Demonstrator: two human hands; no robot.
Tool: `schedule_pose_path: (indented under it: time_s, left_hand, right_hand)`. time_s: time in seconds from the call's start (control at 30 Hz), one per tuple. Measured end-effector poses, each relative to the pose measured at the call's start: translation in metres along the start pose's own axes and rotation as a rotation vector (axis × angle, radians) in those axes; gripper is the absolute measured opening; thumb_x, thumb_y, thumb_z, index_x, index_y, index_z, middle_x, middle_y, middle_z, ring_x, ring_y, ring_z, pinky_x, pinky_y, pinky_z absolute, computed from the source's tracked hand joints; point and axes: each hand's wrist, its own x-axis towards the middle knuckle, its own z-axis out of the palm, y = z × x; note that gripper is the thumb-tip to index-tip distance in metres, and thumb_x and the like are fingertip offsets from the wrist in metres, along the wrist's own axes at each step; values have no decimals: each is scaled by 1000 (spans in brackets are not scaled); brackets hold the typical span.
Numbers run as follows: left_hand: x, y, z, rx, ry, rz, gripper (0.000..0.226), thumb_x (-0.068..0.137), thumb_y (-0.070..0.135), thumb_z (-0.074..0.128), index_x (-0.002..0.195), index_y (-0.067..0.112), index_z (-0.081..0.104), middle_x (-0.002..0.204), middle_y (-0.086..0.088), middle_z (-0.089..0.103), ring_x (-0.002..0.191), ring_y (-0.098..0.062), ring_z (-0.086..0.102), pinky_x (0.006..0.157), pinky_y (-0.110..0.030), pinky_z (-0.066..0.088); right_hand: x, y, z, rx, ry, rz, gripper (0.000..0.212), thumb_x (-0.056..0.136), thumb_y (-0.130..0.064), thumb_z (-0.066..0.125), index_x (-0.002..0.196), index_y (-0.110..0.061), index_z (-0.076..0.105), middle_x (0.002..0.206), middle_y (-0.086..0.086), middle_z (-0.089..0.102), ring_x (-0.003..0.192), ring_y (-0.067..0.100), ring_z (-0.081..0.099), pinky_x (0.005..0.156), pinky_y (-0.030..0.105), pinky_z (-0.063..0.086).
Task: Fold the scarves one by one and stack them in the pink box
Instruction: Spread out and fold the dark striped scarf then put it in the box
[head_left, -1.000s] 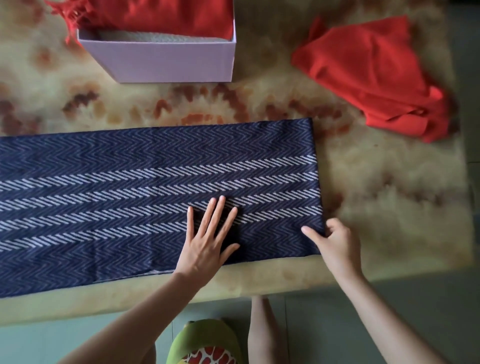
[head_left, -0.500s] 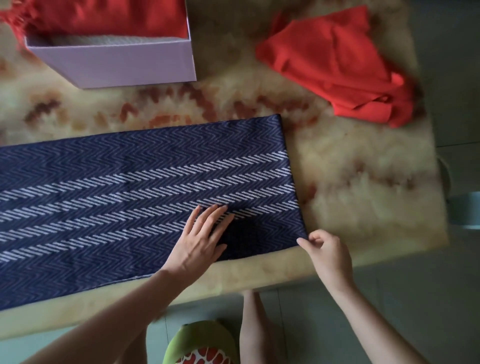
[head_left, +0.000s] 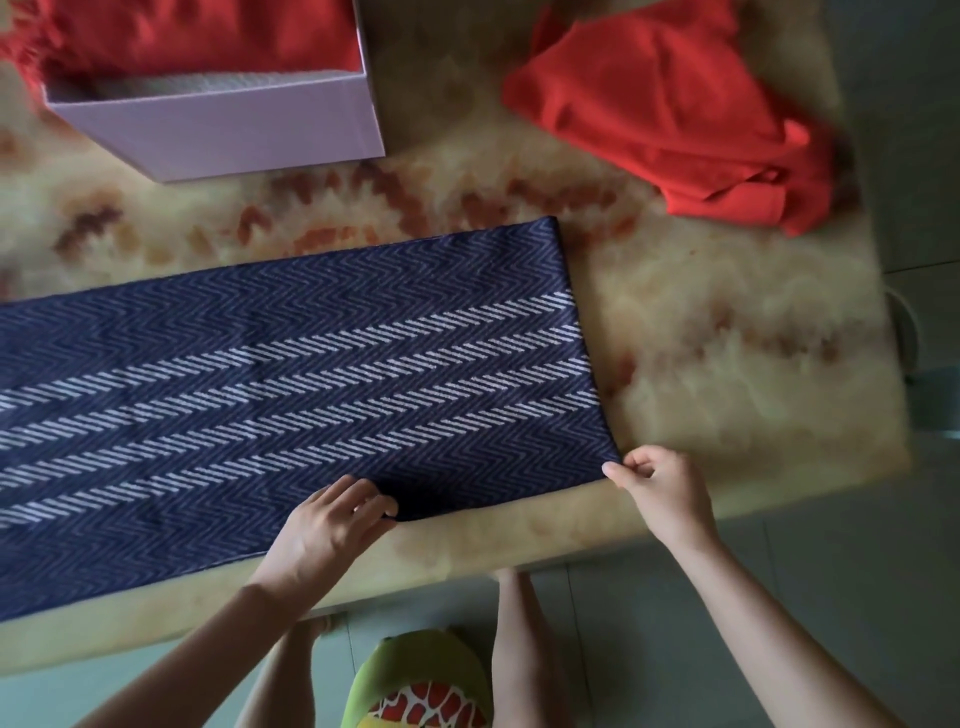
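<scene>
A navy scarf (head_left: 291, 379) with white herringbone stripes lies flat across the table, running off the left edge of the view. My left hand (head_left: 327, 530) pinches its near edge with curled fingers. My right hand (head_left: 662, 491) pinches the scarf's near right corner. The pink box (head_left: 234, 130) stands at the back left with a folded red scarf (head_left: 208, 36) and a pale one inside. A loose red scarf (head_left: 675, 104) lies crumpled at the back right.
The table (head_left: 727, 364) has a mottled cream and rust top; its near edge runs just below my hands and its right edge is close to the red scarf. My knees and a green slipper (head_left: 421, 680) show below.
My left hand went from lying flat on the scarf to curling its fingers at the near edge. My right hand stayed at the corner. The view shifted right.
</scene>
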Motion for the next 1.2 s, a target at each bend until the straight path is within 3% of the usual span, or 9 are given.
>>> schedule_pose_path:
  time_s: [0.2,0.43,0.6,0.8,1.07,1.2]
  left_hand:
    - [2,-1,-3,-32,-37,31,27,93,28,47,88,11,68,81,1,60,70,-16,60,57,-27,54]
    - [-5,2,2,-51,-25,46,16,91,23,46,103,16,54,92,0,58,79,-15,59,53,-28,55]
    - [-8,-4,3,3,-81,88,25,86,10,46,111,12,52,95,-3,55,81,-18,58,54,-29,55]
    - [-6,1,-2,100,-55,3,37,76,3,34,109,11,47,94,-2,45,78,-18,42,63,-30,51]
    - [-15,-3,-11,-36,-21,-74,33,78,-5,50,107,10,51,89,-3,56,75,-20,53,61,-30,51]
    - [-20,-3,-11,-62,36,-117,14,87,11,52,94,11,64,84,1,59,72,-17,56,61,-27,51]
  right_hand:
    - [1,-1,-1,-29,-6,-10,17,77,-26,74,66,-18,64,67,-4,68,67,21,62,57,28,39]
    - [-1,-3,-1,-46,19,-14,19,77,-25,75,65,-19,62,63,-6,65,65,21,62,58,29,41]
    - [-1,-1,0,-63,17,-14,18,77,-27,74,67,-18,63,66,-5,67,65,20,62,59,29,42]
    - [-2,1,3,-68,34,-7,18,78,-28,75,69,-18,63,68,-4,67,67,22,62,60,30,43]
    - [-2,1,5,-69,45,-16,16,78,-28,74,72,-18,64,70,-2,67,68,24,62,57,27,38]
    - [-2,2,5,-59,46,-14,16,78,-28,74,72,-17,63,70,-1,68,69,25,63,61,31,42]
